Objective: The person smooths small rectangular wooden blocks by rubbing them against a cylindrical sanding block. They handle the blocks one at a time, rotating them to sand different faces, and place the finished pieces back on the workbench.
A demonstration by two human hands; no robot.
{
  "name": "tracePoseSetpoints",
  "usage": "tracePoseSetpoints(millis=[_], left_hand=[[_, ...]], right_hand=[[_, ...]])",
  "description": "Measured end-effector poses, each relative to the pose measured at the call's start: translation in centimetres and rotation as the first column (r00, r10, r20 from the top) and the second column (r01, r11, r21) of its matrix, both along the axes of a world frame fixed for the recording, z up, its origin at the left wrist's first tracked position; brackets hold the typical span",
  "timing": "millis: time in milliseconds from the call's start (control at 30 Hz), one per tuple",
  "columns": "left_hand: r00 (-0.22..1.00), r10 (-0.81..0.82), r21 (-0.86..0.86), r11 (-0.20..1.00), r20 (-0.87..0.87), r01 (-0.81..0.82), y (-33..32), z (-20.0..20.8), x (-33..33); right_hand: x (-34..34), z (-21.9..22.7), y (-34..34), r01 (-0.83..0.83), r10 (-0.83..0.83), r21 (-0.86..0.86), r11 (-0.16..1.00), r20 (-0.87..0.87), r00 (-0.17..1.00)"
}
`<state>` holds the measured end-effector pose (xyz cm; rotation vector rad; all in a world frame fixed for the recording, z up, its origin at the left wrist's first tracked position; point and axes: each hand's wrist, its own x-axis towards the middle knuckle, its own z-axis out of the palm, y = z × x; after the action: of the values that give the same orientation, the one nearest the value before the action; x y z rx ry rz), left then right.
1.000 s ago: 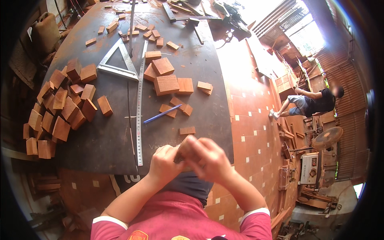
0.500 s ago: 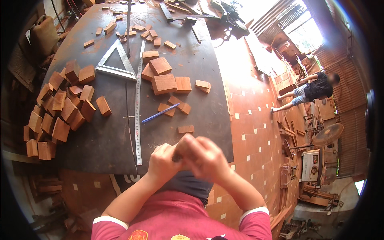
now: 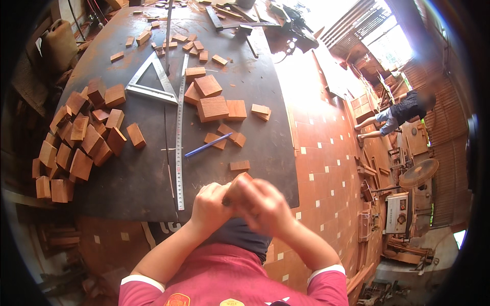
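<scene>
Close in front of my body, at the near edge of the dark table (image 3: 138, 191), my two hands meet. My left hand (image 3: 210, 206) is closed, with a small dark bit showing at its thumb side; what it grips is mostly hidden. Pressed against it, my right hand (image 3: 268, 206) is closed and smeared by motion. A reddish-brown wooden block (image 3: 244, 176) shows its edge above the right fingers. Just beyond the hands lies a small wooden block (image 3: 239, 166). Farther off, a blue pen (image 3: 208, 145) rests partly across small blocks.
A steel ruler (image 3: 179, 153) runs lengthwise beside a triangular metal square (image 3: 153, 81). Many wooden blocks (image 3: 81, 164) crowd the table's left side; larger blocks (image 3: 213, 108) sit mid-table. Clamps and tools (image 3: 245, 25) lie at the far end. Another person (image 3: 403, 112) stands off right.
The view has shifted slightly, so the table things sit a little differently. My hands stay together, and the block's reddish edge now shows more above the right fingers. The other person has changed stance.
</scene>
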<state>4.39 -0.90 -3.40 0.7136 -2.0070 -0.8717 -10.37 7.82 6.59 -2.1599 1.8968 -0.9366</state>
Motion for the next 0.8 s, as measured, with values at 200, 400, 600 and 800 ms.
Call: tracePoseSetpoints(millis=[200, 400, 600, 800], left_hand=[[0.995, -0.011, 0.071, 0.997, 0.100, 0.004, 0.2, 0.2, 0.2], [0.984, -0.007, 0.017, 1.000, 0.180, 0.004, -0.3, 5.2, -1.5], [0.984, -0.084, -0.027, 0.996, 0.156, 0.089, -2.4, 5.6, -2.7], [0.994, -0.103, 0.156, 0.983, 0.043, 0.096, -1.7, 4.2, 0.7]], right_hand=[[-5.7, -1.6, 0.2, 0.434, -0.436, -0.038, 0.900, -0.061, 0.898], [-4.9, -1.8, 5.5, 0.546, -0.540, 0.008, 0.838, 0.163, 0.826], [-3.9, -2.1, 8.8, 0.590, -0.560, -0.122, 0.798, 0.213, 0.801], [-2.4, -2.6, 8.8, 0.544, -0.509, -0.107, 0.832, 0.239, 0.827]])
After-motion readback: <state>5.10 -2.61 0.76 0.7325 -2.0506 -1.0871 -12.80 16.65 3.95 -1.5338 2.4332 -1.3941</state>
